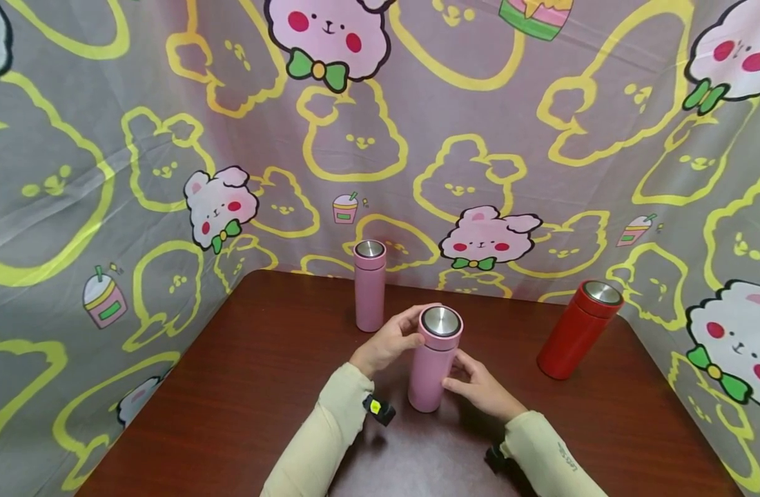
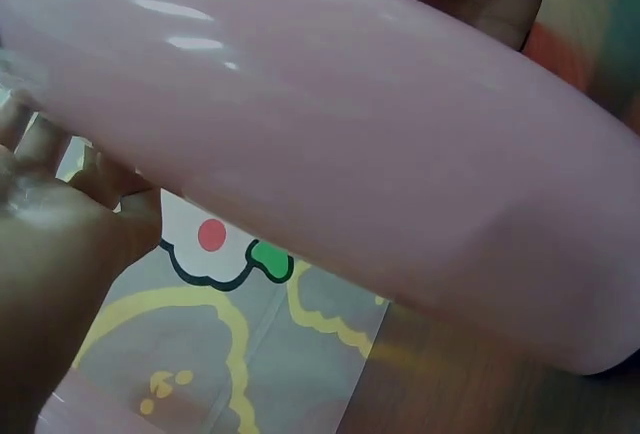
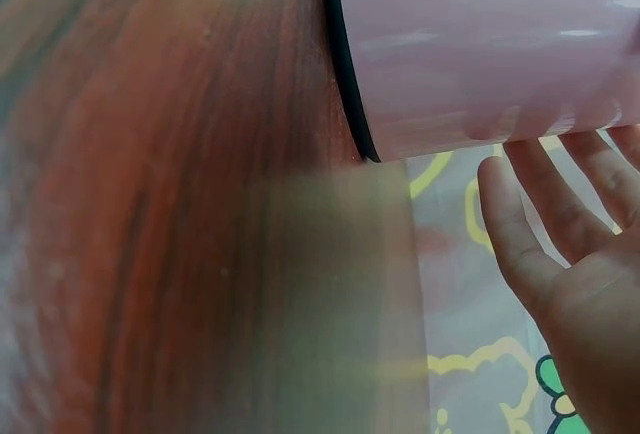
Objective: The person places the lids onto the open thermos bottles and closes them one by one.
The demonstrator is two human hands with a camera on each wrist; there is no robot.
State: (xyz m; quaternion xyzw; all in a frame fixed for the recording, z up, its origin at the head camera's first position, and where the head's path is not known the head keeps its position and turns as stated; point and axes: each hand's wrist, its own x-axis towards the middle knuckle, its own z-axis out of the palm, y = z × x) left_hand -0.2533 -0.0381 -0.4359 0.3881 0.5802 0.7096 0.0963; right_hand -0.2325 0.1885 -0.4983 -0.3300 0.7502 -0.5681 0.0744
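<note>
A pink thermos bottle (image 1: 431, 376) with a steel-topped lid is held between both hands at the middle of the table. My left hand (image 1: 388, 343) grips it high up near the lid, thumb on the near side and fingers reaching behind. Lower on the opposite side, my right hand (image 1: 482, 390) holds the body between thumb and fingers. Its black base (image 3: 352, 69) is at the tabletop in the right wrist view; whether it bears fully on the wood I cannot tell. The left wrist view is mostly filled by the pink body (image 2: 330, 144).
Another pink thermos (image 1: 370, 293) stands farther back on the left. A red thermos (image 1: 575, 335) stands at the right. The dark wood table (image 1: 230, 386) meets a patterned cloth (image 1: 361, 172) at its back and sides.
</note>
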